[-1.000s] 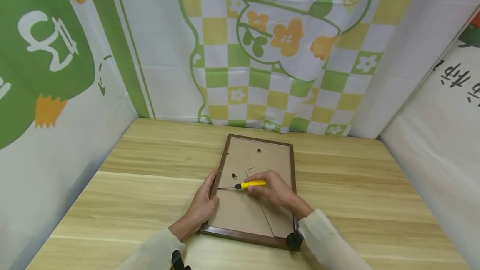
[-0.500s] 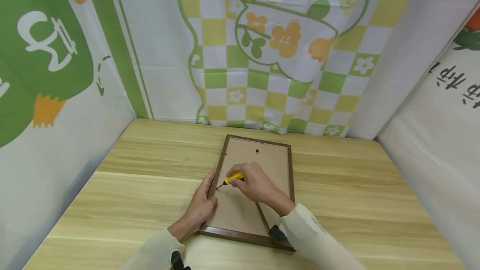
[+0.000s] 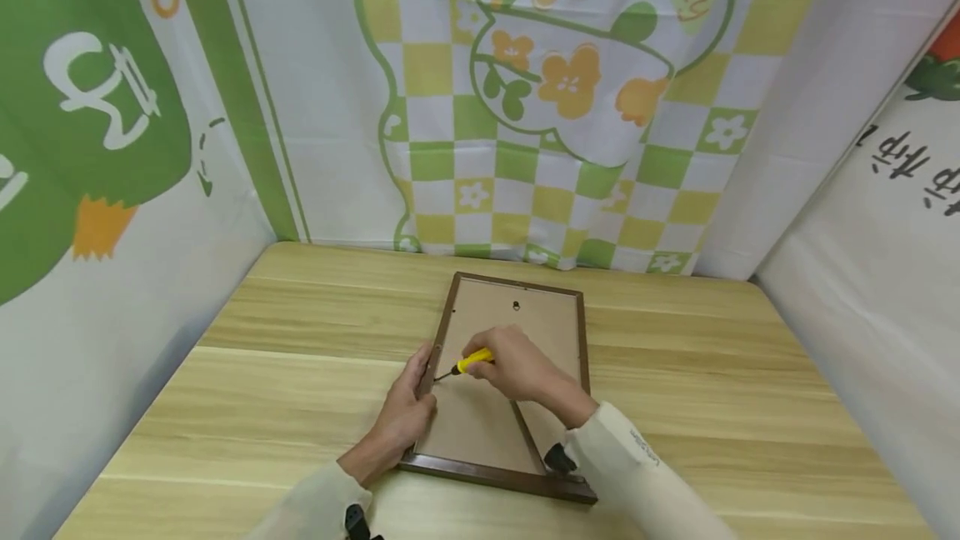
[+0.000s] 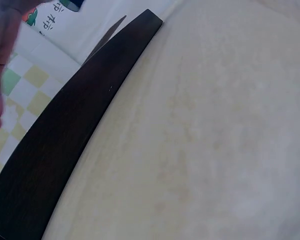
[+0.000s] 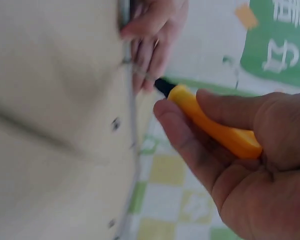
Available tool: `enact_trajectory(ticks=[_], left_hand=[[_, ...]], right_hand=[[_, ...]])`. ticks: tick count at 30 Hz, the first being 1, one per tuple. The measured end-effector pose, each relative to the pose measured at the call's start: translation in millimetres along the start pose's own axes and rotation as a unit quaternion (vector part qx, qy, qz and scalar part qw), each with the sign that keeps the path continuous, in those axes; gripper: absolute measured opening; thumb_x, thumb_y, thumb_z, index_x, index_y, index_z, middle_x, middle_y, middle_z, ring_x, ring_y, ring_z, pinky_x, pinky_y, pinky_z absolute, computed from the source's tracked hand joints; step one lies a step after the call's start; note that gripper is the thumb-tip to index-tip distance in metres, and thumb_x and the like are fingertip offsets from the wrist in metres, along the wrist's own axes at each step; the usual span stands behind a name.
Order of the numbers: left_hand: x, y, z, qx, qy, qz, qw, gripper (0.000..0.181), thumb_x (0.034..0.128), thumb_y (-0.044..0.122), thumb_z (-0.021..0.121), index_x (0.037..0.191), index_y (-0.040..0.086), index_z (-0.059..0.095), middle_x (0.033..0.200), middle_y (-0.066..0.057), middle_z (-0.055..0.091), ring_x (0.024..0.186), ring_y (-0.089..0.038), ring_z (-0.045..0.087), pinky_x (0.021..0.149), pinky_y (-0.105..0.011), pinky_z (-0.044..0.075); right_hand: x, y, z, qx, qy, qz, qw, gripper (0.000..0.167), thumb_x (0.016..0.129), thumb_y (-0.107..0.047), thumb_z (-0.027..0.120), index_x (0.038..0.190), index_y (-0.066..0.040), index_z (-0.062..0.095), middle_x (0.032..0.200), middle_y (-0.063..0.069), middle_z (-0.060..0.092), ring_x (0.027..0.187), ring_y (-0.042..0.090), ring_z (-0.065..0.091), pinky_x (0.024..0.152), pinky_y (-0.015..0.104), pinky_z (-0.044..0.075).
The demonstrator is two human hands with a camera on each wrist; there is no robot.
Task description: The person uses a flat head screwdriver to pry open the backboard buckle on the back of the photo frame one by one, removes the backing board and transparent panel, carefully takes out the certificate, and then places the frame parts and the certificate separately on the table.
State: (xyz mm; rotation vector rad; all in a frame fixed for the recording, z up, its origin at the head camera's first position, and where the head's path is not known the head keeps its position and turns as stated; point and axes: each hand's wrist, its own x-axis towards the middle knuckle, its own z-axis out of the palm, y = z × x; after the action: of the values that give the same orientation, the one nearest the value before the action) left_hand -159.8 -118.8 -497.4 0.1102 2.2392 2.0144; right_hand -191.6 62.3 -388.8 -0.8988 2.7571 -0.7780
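A brown picture frame (image 3: pixel 498 477) lies face down, its beige backing board (image 3: pixel 480 432) showing. My left hand (image 3: pixel 405 411) grips the frame's left side, thumb at the inner edge and fingers outside. In my right hand (image 3: pixel 517 365) is a yellow screwdriver (image 3: pixel 476 359) with a black collar, pinched between thumb and fingers. Its thin shaft slants down to the left, and the tip meets the left inner edge near my left thumb. The right wrist view shows the screwdriver handle (image 5: pixel 215 125) running back into the palm. The left wrist view shows the frame's dark side (image 4: pixel 75 125).
A black hanging ring (image 3: pixel 516 305) sits on the upper backing board. A stand strip (image 3: pixel 528 436) runs down the board, partly under my right arm. The wooden table (image 3: pixel 285 365) extends around the frame, with patterned cloth (image 3: pixel 525 190) behind it.
My right hand has moved left over the board and turned the screwdriver from nearly flat to a steeper slant. Its tip stays by the left edge. The left hand keeps its grip.
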Motion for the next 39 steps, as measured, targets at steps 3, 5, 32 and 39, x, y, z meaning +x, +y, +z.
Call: enact_trajectory(ticks=[3,5,32,39], left_hand=[[-0.2,-0.5,-0.6,0.000,0.003,0.001,1.0000,0.080,0.0870,-0.017,0.037,0.158,0.008,0.011,0.166,-0.016,0.007,0.153,-0.035,0.004,0.125,-0.054,0.006],[-0.1,-0.4,-0.7,-0.003,0.003,0.003,1.0000,0.080,0.0866,-0.017,0.036,0.158,0.008,0.011,0.166,-0.016,0.007,0.153,-0.035,0.004,0.125,-0.053,0.006],[-1.9,-2.5,0.6,-0.024,0.009,0.011,0.9996,0.078,0.0868,-0.019,0.036,0.157,0.007,0.014,0.166,-0.015,0.011,0.153,-0.034,0.007,0.125,-0.053,0.006],[-1.9,-2.1,2.5,-0.027,0.013,0.012,0.9995,0.078,0.0867,-0.020,0.036,0.157,0.007,0.015,0.165,-0.015,0.013,0.153,-0.033,0.008,0.125,-0.053,0.007]], right_hand=[[-3.5,22.0,-5.5,0.036,0.000,0.013,0.9993,0.019,0.091,-0.009,0.068,0.109,-0.006,0.074,0.108,0.010,0.073,0.087,0.016,0.063,0.075,0.031,0.057],[-4.5,34.8,-8.3,0.050,0.009,0.030,0.9982,0.019,0.090,-0.010,0.070,0.109,-0.008,0.075,0.109,0.007,0.073,0.088,0.014,0.062,0.077,0.030,0.056],[28.2,107.3,2.1,0.145,0.104,0.129,0.9755,0.022,0.090,-0.012,0.070,0.112,-0.011,0.075,0.123,0.012,0.068,0.107,0.023,0.060,0.093,0.037,0.053],[37.7,106.0,4.6,0.145,0.114,0.141,0.9727,0.022,0.091,-0.011,0.069,0.113,-0.008,0.073,0.113,0.010,0.072,0.104,0.024,0.063,0.096,0.042,0.053]])
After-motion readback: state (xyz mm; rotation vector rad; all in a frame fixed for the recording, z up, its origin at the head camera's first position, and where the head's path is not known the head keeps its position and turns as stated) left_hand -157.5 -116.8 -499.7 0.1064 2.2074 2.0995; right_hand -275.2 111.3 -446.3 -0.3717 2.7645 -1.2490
